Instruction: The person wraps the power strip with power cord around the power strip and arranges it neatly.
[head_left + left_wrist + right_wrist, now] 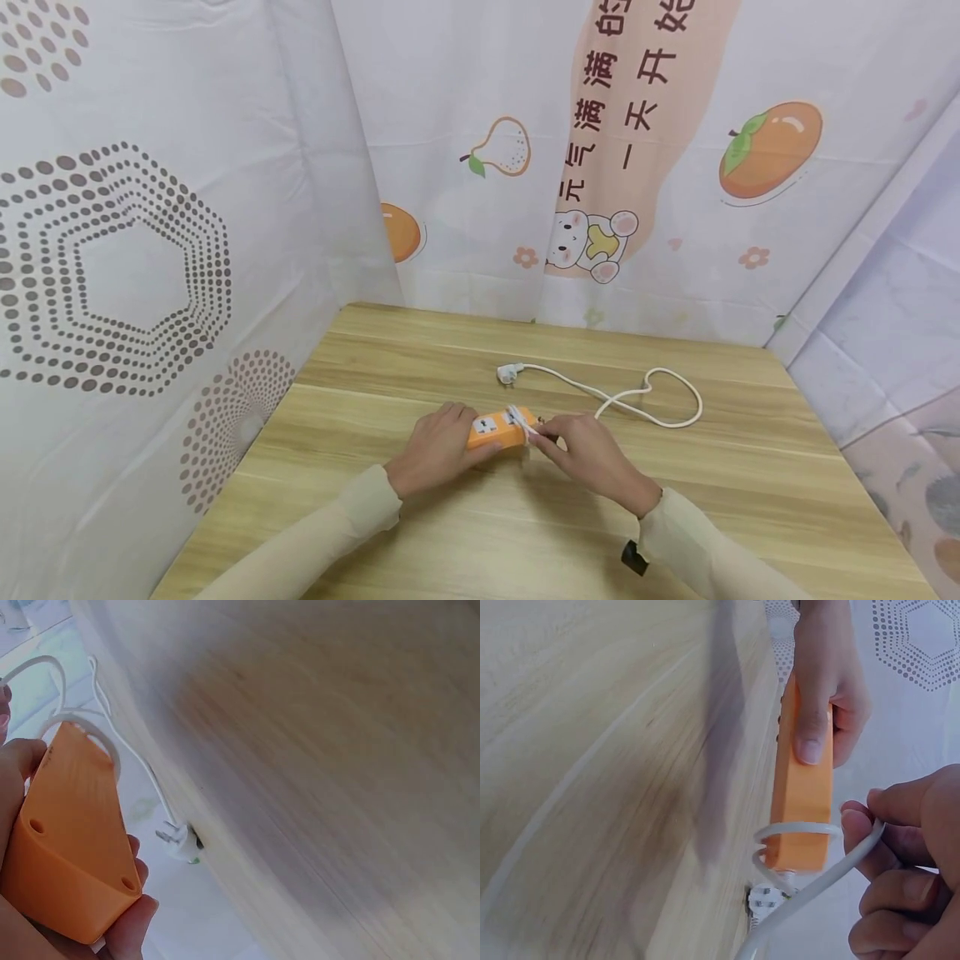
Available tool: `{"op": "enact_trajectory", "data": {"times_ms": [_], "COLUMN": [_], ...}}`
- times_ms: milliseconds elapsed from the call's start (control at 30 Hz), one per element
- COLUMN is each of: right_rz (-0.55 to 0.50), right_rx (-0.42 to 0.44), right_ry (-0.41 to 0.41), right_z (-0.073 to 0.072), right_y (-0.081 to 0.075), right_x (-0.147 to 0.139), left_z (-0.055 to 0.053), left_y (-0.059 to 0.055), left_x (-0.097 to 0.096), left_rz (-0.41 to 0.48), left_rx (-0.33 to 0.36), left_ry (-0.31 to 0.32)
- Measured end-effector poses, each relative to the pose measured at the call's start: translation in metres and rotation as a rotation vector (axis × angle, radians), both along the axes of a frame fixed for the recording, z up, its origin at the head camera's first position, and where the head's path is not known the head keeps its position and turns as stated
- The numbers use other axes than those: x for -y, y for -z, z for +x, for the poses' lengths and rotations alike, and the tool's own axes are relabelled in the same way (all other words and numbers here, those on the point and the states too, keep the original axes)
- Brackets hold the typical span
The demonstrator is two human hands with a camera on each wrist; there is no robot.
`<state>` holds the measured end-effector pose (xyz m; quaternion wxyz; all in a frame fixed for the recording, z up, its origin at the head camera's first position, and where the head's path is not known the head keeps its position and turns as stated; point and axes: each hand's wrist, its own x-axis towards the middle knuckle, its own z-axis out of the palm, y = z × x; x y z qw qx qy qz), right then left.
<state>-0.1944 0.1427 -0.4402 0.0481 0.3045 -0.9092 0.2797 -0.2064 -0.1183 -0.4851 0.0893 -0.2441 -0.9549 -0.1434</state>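
Observation:
An orange power strip [492, 427] with white sockets is gripped at its left end by my left hand [438, 446], the thumb along its near side. White cord [799, 827] loops round the strip's other end. My right hand [588, 454] pinches the cord between thumb and fingertips just beside that end, as the right wrist view shows. In the left wrist view the strip's plain orange underside [71, 817] with screw holes faces the camera. The cord's free length [678, 423] runs in a loose loop across the table to a white plug [509, 373].
The wooden table [390, 358] extends round both hands. A patterned white curtain [450, 208] hangs behind it, and another with dots [247, 208] hangs along the left. A small black object [634, 557] shows at the right sleeve.

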Motion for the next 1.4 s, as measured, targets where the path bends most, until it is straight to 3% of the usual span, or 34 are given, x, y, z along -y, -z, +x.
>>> {"op": "enact_trajectory", "data": {"times_ms": [267,600,833,1400], "right_rz": [-0.007,-0.070,-0.076,-0.090], "right_rx": [0.043,0.025,0.080,0.085], "right_ry": [-0.037,-0.078,-0.086,-0.137], "right_z": [0.003,0.006,0.005,0.001], "right_y": [0.007,0.013,0.018,0.027], "right_x": [-0.003,-0.001,-0.002,-0.006], "left_z": [0.001,0.004,0.005,0.005], "left_y": [-0.001,-0.003,-0.003,-0.004], "left_x": [-0.001,-0.001,0.000,0.000], "left_rz": [0.111,0.225,0.317,0.510], "left_rx": [0.021,0.025,0.073,0.229], "left_ry": [-0.019,-0.056,-0.070,-0.061]}}
